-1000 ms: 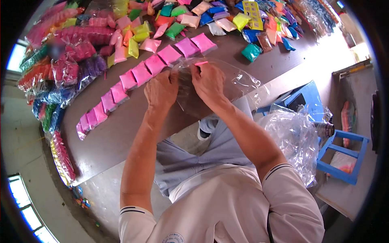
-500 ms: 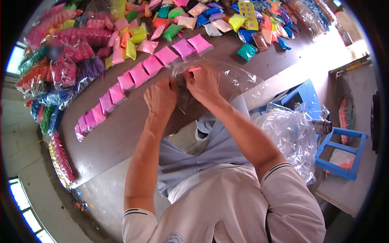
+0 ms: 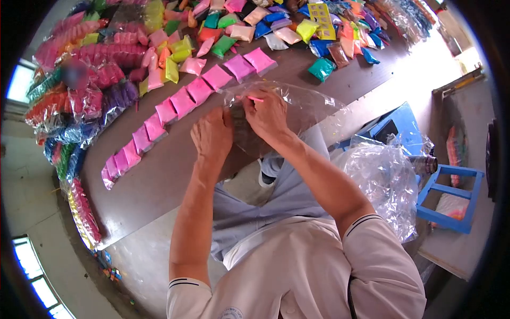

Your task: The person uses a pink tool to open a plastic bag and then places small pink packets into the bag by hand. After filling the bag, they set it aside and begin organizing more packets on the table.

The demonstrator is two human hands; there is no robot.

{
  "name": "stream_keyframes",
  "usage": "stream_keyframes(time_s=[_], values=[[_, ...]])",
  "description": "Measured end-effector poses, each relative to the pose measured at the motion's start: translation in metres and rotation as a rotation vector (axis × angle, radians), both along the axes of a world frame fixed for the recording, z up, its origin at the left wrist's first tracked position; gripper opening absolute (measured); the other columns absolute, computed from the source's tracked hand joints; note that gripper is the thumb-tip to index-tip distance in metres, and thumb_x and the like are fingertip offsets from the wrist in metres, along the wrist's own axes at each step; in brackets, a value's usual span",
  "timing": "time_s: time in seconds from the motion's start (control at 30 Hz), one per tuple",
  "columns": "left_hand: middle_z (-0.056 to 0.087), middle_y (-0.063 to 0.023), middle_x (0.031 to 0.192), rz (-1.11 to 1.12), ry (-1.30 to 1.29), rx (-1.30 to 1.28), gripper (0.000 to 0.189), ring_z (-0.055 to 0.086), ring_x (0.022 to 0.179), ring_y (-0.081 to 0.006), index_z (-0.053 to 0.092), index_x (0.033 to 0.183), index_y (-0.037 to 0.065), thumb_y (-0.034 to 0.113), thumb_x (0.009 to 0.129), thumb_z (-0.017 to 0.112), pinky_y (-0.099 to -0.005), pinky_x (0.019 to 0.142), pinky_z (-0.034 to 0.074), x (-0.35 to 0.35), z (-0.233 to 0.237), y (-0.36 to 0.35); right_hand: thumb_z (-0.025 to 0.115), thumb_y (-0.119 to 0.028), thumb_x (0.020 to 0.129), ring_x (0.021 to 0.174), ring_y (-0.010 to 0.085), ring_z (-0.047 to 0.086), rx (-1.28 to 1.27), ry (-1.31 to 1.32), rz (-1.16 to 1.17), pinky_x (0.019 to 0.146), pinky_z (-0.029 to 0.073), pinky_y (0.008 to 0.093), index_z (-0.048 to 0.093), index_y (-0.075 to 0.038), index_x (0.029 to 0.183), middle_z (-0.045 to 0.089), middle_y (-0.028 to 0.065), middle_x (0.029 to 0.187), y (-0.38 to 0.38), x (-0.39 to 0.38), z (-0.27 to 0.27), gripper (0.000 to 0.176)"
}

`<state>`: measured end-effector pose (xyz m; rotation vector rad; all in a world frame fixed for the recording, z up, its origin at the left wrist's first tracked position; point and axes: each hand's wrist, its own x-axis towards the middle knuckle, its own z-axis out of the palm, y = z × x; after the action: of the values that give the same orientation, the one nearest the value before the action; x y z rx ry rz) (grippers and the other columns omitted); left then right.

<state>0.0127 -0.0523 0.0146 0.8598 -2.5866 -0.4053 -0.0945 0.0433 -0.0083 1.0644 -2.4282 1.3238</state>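
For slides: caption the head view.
Right hand grips a clear bag, left hand at its edge, beside a row of mostly pink packets.

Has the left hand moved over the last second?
Yes: the left hand has shifted away from the row of pink packets, toward the near side of the table.

A pale short-sleeved shirt (image 3: pixel 308 266) has dark lines round its sleeve hems (image 3: pixel 362 226), a front button (image 3: pixel 290 308) and a round printed badge (image 3: pixel 231 312); the trousers (image 3: pixel 234 220) are greyish blue.
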Motion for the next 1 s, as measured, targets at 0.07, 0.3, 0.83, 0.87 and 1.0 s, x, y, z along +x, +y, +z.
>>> stream_keyframes(time_s=[0.07, 0.3, 0.83, 0.87, 1.0], values=[[0.067, -0.0228, 0.083, -0.002, 0.036, 0.007, 0.023, 0.065, 0.079, -0.0456, 0.065, 0.079, 0.003, 0.021, 0.092, 0.06, -0.0569, 0.071, 0.05, 0.002, 0.001, 0.003, 0.07, -0.011, 0.081, 0.09, 0.035, 0.065, 0.017, -0.012, 0.028, 0.077, 0.051, 0.0459, 0.068, -0.009, 0.088, 0.067, 0.011, 0.091, 0.001, -0.003, -0.001, 0.007], [0.066, -0.0209, 0.082, -0.037, 0.034, 0.043, 0.022, 0.064, 0.078, -0.0434, 0.065, 0.078, 0.002, 0.02, 0.09, 0.064, -0.0544, 0.07, 0.049, 0.008, -0.003, 0.007, 0.072, -0.011, 0.082, 0.084, 0.0346, 0.065, 0.035, 0.203, 0.241, 0.073, 0.052, 0.0459, 0.068, -0.008, 0.086, 0.066, 0.0094, 0.096, 0.012, -0.009, -0.003, 0.006], [0.065, -0.016, 0.079, -0.037, 0.108, 0.002, 0.024, 0.063, 0.076, -0.0383, 0.064, 0.073, 0.004, 0.019, 0.091, 0.06, -0.0489, 0.073, 0.045, 0.007, -0.01, 0.009, 0.068, -0.008, 0.078, 0.08, 0.0386, 0.062, -0.124, 0.018, 0.068, 0.07, 0.049, 0.0474, 0.061, -0.003, 0.075, 0.063, 0.016, 0.081, -0.005, 0.005, 0.013, 0.009], [0.065, -0.0164, 0.078, -0.047, 0.119, 0.004, 0.025, 0.063, 0.075, -0.039, 0.064, 0.073, 0.004, 0.019, 0.092, 0.059, -0.0491, 0.072, 0.045, 0.007, -0.011, 0.008, 0.068, -0.006, 0.077, 0.08, 0.0396, 0.062, -0.146, -0.08, 0.103, 0.07, 0.049, 0.0484, 0.06, -0.002, 0.075, 0.062, 0.0168, 0.081, -0.006, 0.006, 0.011, 0.009], [0.065, -0.0184, 0.078, -0.065, 0.163, -0.03, 0.028, 0.063, 0.074, -0.0417, 0.064, 0.073, 0.004, 0.022, 0.093, 0.06, -0.0519, 0.069, 0.046, 0.008, -0.01, 0.005, 0.065, -0.004, 0.077, 0.081, 0.0409, 0.062, -0.122, -0.119, 0.156, 0.069, 0.049, 0.0496, 0.059, -0.002, 0.076, 0.062, 0.018, 0.08, 0.002, 0.003, -0.001, 0.007]])
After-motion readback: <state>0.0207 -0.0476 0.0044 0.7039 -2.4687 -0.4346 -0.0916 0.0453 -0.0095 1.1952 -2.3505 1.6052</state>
